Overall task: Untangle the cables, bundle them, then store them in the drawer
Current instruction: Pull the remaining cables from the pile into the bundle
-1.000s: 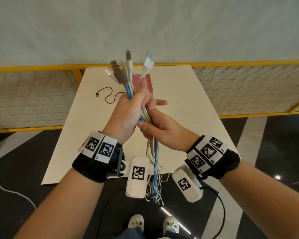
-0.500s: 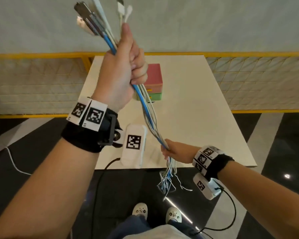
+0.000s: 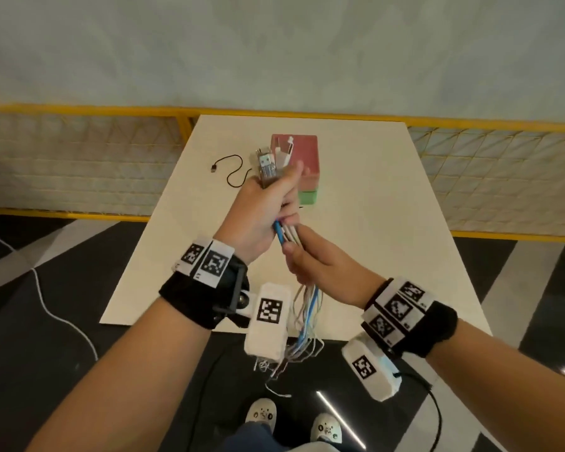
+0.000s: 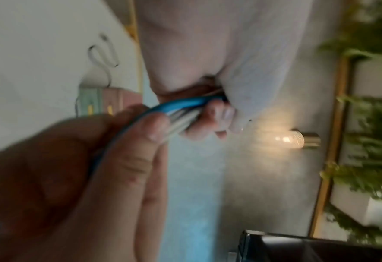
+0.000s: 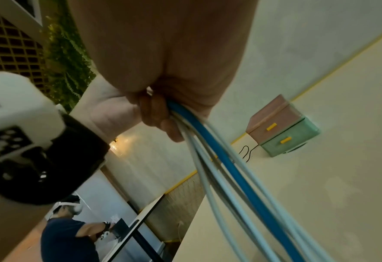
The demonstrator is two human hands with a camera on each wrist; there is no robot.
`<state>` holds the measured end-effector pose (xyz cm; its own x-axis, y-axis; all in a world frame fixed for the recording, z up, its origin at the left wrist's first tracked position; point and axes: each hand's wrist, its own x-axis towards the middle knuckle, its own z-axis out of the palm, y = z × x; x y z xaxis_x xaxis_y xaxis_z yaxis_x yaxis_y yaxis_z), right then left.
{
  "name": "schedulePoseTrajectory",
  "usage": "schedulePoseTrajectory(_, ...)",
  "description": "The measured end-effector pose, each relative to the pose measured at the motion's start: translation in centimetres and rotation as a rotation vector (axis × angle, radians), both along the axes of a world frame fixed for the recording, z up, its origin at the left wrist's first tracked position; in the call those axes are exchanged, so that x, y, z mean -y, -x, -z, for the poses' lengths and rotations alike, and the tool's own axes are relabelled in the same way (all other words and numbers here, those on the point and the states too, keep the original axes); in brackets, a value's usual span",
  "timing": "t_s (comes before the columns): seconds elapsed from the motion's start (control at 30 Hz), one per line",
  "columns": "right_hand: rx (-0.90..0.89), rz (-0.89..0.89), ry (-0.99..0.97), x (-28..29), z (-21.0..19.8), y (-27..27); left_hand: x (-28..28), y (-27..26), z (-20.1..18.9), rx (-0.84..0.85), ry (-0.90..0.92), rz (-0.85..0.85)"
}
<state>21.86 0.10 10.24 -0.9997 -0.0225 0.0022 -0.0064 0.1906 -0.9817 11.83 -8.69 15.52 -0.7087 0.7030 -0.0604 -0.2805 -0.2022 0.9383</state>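
Observation:
A bundle of white cables and one blue cable [image 3: 282, 234] is held upright over the table. My left hand [image 3: 268, 203] grips it just below the connector ends [image 3: 268, 166], which stick up above the fist. My right hand [image 3: 310, 262] grips the same bundle directly under the left hand. The loose tails [image 3: 304, 324] hang down past the table's near edge. In the right wrist view the fingers [image 5: 158, 115] curl round the blue and white cables [image 5: 230, 168]. The left wrist view is blurred but shows both hands on the cables [image 4: 180, 104]. A pink and green drawer box [image 3: 307, 164] stands behind the hands.
A thin black cable [image 3: 232, 171] lies loose on the cream table [image 3: 388, 256], left of the drawer box. Both yellow-handled drawers [image 5: 281, 125] look closed. A yellow mesh fence [image 3: 486, 177] runs behind the table. Another person [image 5: 66, 230] stands far off.
My left hand has come down from high above the table. My right hand has slid up the bundle from near the tails to just under the left hand.

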Motion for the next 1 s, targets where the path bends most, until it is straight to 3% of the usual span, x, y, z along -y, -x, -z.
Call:
schedulePoseTrajectory(0.07,-0.008,-0.037,-0.048,-0.2,0.3,0.1,0.0,-0.1,0.0,0.086,-0.038,-0.014)
schedulePoseTrajectory(0.27,0.088,-0.201,-0.303,-0.7,1.9,0.3,0.3,0.4,-0.5,0.105,-0.095,-0.185)
schedulePoseTrajectory(0.43,0.23,-0.506,-0.569,-2.4,4.4,2.4,2.0,2.7,0.0,0.013,-0.01,-0.289)
schedulePoseTrajectory(0.5,0.282,-0.544,-0.697,-2.8,4.5,4.3,2.5,4.3,0.7,-0.021,0.083,-0.336)
schedulePoseTrajectory(0.7,0.276,-0.306,-0.74,-3.2,5.7,14.1,3.5,11.4,3.9,0.106,0.274,-0.464)
schedulePoseTrajectory(1.0,0.378,0.129,-0.799,-3.3,11.2,32.8,4.5,20.3,8.5,0.219,0.377,-0.438)
